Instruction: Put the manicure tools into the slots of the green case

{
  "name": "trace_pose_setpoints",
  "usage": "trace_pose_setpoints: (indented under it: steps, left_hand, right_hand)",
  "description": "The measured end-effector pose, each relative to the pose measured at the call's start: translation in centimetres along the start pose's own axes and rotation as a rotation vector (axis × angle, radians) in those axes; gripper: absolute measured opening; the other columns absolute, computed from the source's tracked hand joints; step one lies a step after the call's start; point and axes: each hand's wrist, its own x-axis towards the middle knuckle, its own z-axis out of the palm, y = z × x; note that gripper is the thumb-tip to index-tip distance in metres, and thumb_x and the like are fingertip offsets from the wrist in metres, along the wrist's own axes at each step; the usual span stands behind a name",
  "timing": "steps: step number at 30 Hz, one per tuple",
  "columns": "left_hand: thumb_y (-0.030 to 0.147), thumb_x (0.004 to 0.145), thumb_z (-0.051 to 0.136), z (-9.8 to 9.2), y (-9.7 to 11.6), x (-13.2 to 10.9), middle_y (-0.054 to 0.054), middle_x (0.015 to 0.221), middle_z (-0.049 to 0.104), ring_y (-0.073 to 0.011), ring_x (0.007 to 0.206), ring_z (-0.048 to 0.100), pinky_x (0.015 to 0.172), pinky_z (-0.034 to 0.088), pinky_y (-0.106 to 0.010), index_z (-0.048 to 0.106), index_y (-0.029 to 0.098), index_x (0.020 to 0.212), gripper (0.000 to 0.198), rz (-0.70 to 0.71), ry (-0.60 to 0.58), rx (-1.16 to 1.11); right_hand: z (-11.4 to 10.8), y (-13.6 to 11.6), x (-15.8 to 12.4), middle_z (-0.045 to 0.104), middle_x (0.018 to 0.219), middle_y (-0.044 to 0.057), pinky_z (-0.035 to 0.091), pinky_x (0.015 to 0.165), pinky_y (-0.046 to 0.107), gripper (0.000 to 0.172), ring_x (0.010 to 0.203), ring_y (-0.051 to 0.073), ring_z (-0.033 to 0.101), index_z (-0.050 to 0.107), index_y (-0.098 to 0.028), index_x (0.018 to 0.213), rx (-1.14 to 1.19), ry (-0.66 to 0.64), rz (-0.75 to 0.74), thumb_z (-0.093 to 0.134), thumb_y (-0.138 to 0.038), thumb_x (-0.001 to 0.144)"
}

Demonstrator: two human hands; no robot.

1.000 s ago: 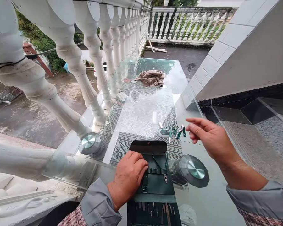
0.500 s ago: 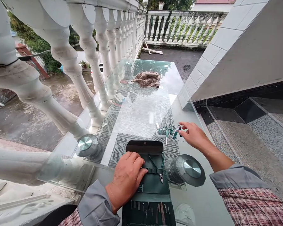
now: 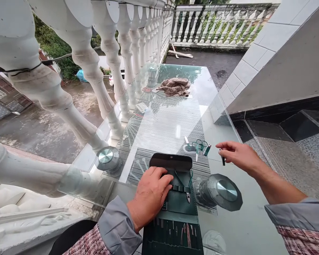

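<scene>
A dark green tool case (image 3: 182,207) lies unfolded on the glass table, with slim metal tools in its lower part and pliers (image 3: 188,196) under a strap. My left hand (image 3: 152,193) rests on the case's left side, fingers bent together; whatever lies beneath them is hidden. Over the table's right side, my right hand (image 3: 235,154) pinches a small dark object (image 3: 223,159), too small to identify surely. Left of it lie green-handled scissors (image 3: 198,146), a green clipper (image 3: 207,150) and a small file-like tool (image 3: 186,140).
Round metal-capped glass supports stand at the near left (image 3: 107,157) and near right (image 3: 227,191). A brown cloth (image 3: 174,87) lies at the table's far end. A white balustrade (image 3: 90,71) runs along the left; steps (image 3: 289,145) are at the right.
My right hand has moved right, away from the scissors and clipper, carrying the small dark object. The view has shifted slightly; my left hand remains on the case.
</scene>
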Motion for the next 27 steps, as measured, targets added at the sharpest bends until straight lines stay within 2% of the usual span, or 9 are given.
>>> trace_pose_setpoints:
  steps: [2,5,11,15,17,20,24,27]
  left_hand:
    - [0.016,0.091,0.059,0.1,0.0,0.0,-0.006,0.11,0.062,-0.0237,0.098,0.057,0.085,0.053,-0.04,0.064,0.02,0.103,0.013,0.004,-0.013,0.006]
    - [0.019,0.087,0.067,0.0,0.2,0.1,-0.007,0.111,0.062,-0.0252,0.1,0.057,0.087,0.052,-0.043,0.064,0.018,0.098,0.012,0.003,-0.042,-0.007]
    - [0.023,0.075,0.081,-0.6,0.3,0.0,-0.008,0.119,0.059,-0.0275,0.106,0.053,0.093,0.05,-0.046,0.059,0.018,0.106,0.038,-0.011,-0.091,-0.086]
    - [0.02,0.075,0.078,-0.8,0.3,0.0,-0.008,0.119,0.058,-0.028,0.108,0.052,0.093,0.049,-0.046,0.058,0.018,0.104,0.036,-0.025,-0.122,-0.102]
    - [0.018,0.075,0.077,-0.8,0.3,0.1,-0.008,0.118,0.058,-0.0278,0.107,0.052,0.094,0.049,-0.047,0.058,0.018,0.1,0.031,-0.033,-0.124,-0.097]
    - [0.018,0.076,0.075,-0.7,0.4,0.1,-0.009,0.118,0.059,-0.028,0.107,0.052,0.094,0.049,-0.047,0.057,0.017,0.098,0.029,-0.033,-0.122,-0.084]
    - [0.019,0.077,0.074,-0.6,0.5,0.1,-0.008,0.116,0.059,-0.0276,0.106,0.054,0.093,0.05,-0.046,0.058,0.018,0.097,0.026,-0.027,-0.107,-0.069]
    - [0.02,0.077,0.076,-0.4,0.6,0.1,-0.007,0.114,0.06,-0.0271,0.104,0.055,0.091,0.051,-0.045,0.059,0.019,0.096,0.025,-0.035,-0.087,-0.045]
  right_hand:
    - [-0.6,-0.6,-0.8,0.064,0.074,0.004,0.051,0.06,0.032,0.028,0.062,0.017,0.057,0.07,-0.018,0.089,0.203,-0.067,-0.035,0.065,-0.033,0.066]
    - [-0.8,-2.4,-2.4,0.064,0.074,0.003,0.051,0.06,0.032,0.034,0.059,0.014,0.054,0.07,-0.017,0.085,0.367,-0.154,-0.083,0.073,-0.04,0.06]
    - [0.8,-6.9,-5.9,0.066,0.081,0.004,0.051,0.06,0.03,0.035,0.059,0.011,0.054,0.069,-0.017,0.084,0.473,-0.454,-0.148,0.077,-0.044,0.062]
    - [3.0,-8.8,-7.6,0.06,0.068,0.0,0.049,0.055,0.028,0.035,0.057,0.012,0.054,0.067,-0.017,0.089,0.45,-0.643,-0.172,0.074,-0.042,0.066]
    - [4.3,-9.1,-7.9,0.056,0.064,-0.003,0.048,0.052,0.027,0.033,0.053,0.011,0.052,0.066,-0.017,0.089,0.416,-0.629,-0.192,0.072,-0.041,0.067]
    - [5.9,-8.9,-7.8,0.056,0.067,-0.002,0.05,0.051,0.027,0.028,0.055,0.012,0.054,0.064,-0.019,0.086,0.364,-0.529,-0.213,0.07,-0.039,0.069]
    - [6.9,-8.3,-7.4,0.056,0.066,-0.003,0.054,0.052,0.028,0.028,0.056,0.013,0.055,0.063,-0.02,0.086,0.331,-0.431,-0.173,0.069,-0.043,0.069]
    - [7.4,-7.9,-7.4,0.056,0.066,-0.002,0.052,0.049,0.027,0.03,0.055,0.013,0.055,0.062,-0.021,0.085,0.339,-0.422,-0.16,0.07,-0.045,0.069]
